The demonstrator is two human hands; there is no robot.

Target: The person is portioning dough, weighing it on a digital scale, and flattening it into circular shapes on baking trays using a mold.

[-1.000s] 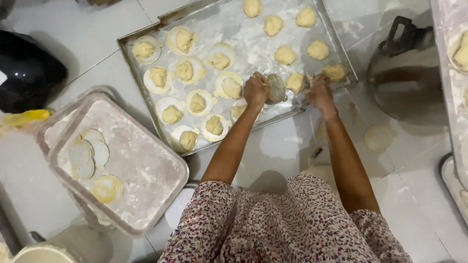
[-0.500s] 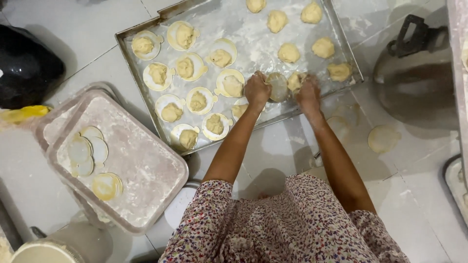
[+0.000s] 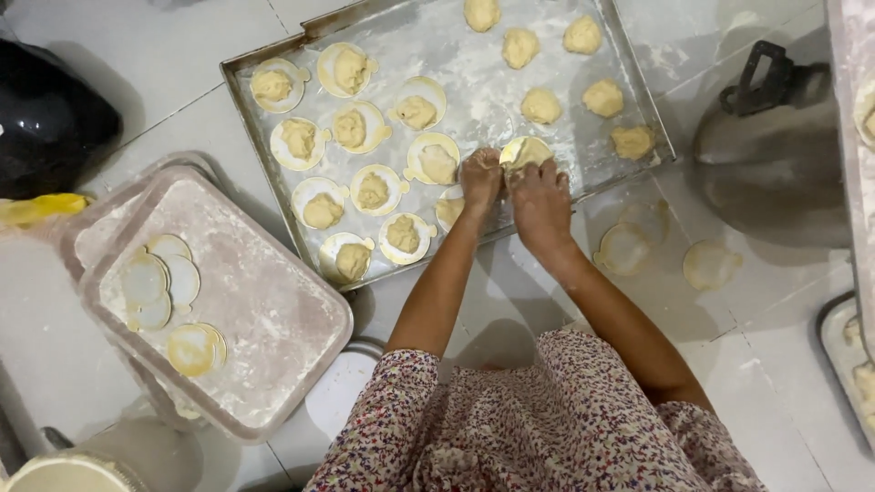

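Pressing: both hands on a dough disc in the floured tray.
Left hand: fingers curled narrow, touching the disc.
Right hand: fingers narrow, holding the disc's edge.
Nearby: dough lumps.

A pale round dough disc topped with a lump of filling is lying near the front edge of the floured metal tray, pinched between the left hand and right hand.
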